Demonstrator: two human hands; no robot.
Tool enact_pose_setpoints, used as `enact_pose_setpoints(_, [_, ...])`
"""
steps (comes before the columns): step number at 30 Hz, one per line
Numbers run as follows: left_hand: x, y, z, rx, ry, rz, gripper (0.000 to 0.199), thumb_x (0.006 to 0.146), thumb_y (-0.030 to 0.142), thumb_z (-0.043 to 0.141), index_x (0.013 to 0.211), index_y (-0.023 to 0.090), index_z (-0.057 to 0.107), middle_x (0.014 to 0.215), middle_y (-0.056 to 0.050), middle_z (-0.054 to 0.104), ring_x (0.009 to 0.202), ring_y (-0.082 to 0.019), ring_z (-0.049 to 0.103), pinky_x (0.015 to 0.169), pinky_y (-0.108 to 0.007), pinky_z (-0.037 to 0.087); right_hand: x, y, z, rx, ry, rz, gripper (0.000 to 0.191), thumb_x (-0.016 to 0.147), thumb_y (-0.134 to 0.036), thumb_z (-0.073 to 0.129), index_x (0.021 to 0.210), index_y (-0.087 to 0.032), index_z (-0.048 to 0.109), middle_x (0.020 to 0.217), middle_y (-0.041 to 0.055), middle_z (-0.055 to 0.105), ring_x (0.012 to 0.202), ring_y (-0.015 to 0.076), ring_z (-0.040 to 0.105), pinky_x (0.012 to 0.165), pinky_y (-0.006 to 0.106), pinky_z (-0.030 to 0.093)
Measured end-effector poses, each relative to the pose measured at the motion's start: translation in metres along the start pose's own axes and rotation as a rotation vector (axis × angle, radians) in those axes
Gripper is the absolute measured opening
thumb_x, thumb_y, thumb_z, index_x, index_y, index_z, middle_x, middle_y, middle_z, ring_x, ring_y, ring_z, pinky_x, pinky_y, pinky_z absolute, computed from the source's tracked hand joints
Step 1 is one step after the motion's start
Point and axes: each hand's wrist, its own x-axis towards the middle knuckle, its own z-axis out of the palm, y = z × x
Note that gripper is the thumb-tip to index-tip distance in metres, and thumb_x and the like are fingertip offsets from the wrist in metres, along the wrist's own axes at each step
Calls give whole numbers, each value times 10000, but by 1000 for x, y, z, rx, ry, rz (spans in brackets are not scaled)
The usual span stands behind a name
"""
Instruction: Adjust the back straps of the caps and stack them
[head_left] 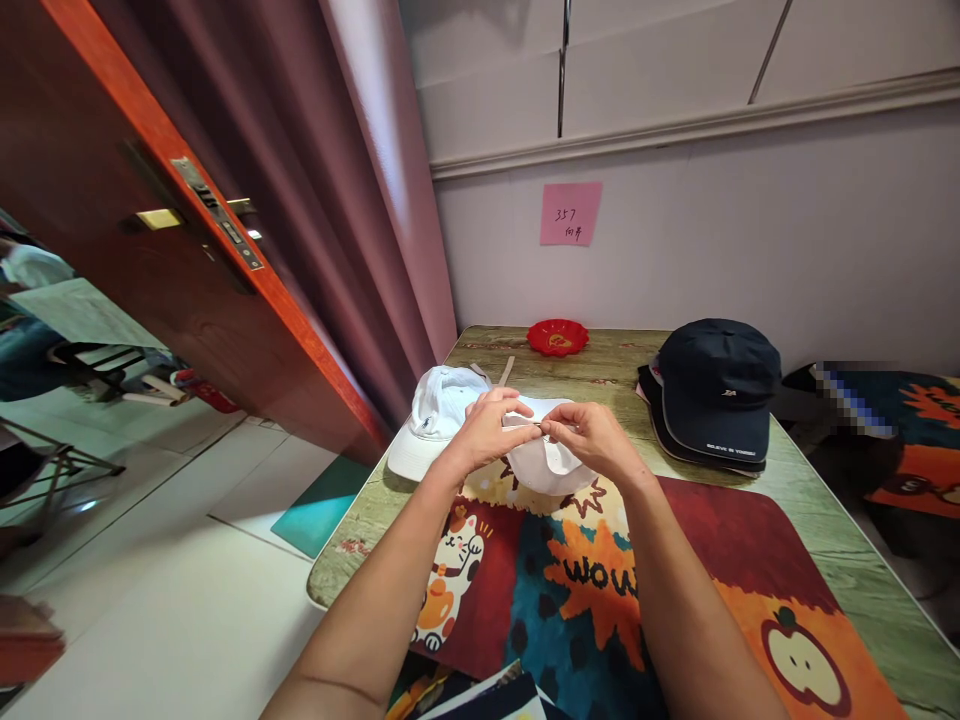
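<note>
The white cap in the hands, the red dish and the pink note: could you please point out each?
Held white cap [546, 482], head view: on its crown fabric.
Red dish [558, 338], head view: on its inner bottom.
Pink note [571, 214], head view: on the middle of its paper.

Table [352, 545] against wall [697, 250]; floor mat-style desk mat [739, 525] on it, near side. Baseball cap [544, 472] between left hand [491, 428] and right hand [591, 436], over mat's far part. Second baseball cap [429, 425] on table, just left. Cap stack [716, 390] right, behind mat's right part. Scalloped dish [557, 338] behind, near table's back edge. Sticky note [571, 214] on wall above dish. Curtain [300, 180] and door [247, 330] left of table.
</note>
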Motion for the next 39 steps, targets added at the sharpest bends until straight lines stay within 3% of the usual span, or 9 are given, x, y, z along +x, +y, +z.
enact_pose_setpoints(4, [2,-5,-3,-208,-213,-33,320,855,482,635,891,178,728,885,-33,693,865,-205,613,763,-296,450,0,-2,2,-17,13,10,294,880,-420,578,803,-197,754,716,18,710,663,162,567,606,260,344])
enact_pose_setpoints(11, [2,-13,-3,-375,-238,-65,286,836,443,655,820,157,665,769,10,598,724,-140,517,675,-260,369,-4,13,-15,60,-38,29,395,923,-510,532,846,-187,746,705,5,664,639,153,536,579,257,362])
enact_pose_setpoints(14, [3,-17,-1,-428,-228,-82,280,815,428,676,809,148,670,768,1,602,726,-140,517,681,-260,371,-6,30,-29,90,-44,66,423,930,-544,530,928,-187,756,760,18,686,679,168,571,607,268,410])
enact_pose_setpoints(17, [4,-19,2,-445,-189,-81,280,798,424,696,777,147,665,800,-16,625,753,-149,538,699,-261,391,-11,46,-44,149,-69,75,425,899,-554,599,1057,-193,758,929,59,742,837,218,650,740,309,493])
enact_pose_setpoints(22, [3,-23,-1,-439,-207,-91,304,829,458,678,869,158,700,896,-36,667,821,-171,587,749,-270,433,-23,63,-60,196,-166,90,572,686,-443,851,1204,-228,739,1238,93,715,1142,302,643,969,384,498])
enact_pose_setpoints(28, [7,-35,-16,-277,-352,-51,423,670,368,835,1053,212,742,1070,-45,702,1045,-247,624,927,-322,452,-20,79,-47,1,-180,215,428,624,-258,815,1050,-282,791,997,14,770,846,227,691,744,306,528])
enact_pose_setpoints(31, [13,-42,-21,-176,-371,38,377,627,281,835,993,216,772,1041,-42,718,1065,-271,630,997,-368,436,-17,82,-41,-134,-170,234,432,604,-203,783,1022,-312,789,974,3,771,770,205,686,685,281,507])
enact_pose_setpoints(35, [16,-46,-24,-189,-367,53,233,653,248,787,885,223,793,1024,-43,740,1087,-283,648,1005,-375,450,-15,77,-42,-261,-164,236,341,594,-188,778,914,-305,799,1022,16,772,864,242,707,804,324,512])
enact_pose_setpoints(39, [16,-34,-36,-400,-356,-61,213,698,300,801,882,195,776,921,-43,738,958,-232,683,878,-318,507,-16,63,-54,30,-115,42,218,729,-350,769,928,-267,805,1251,49,720,1138,296,651,1035,399,449])
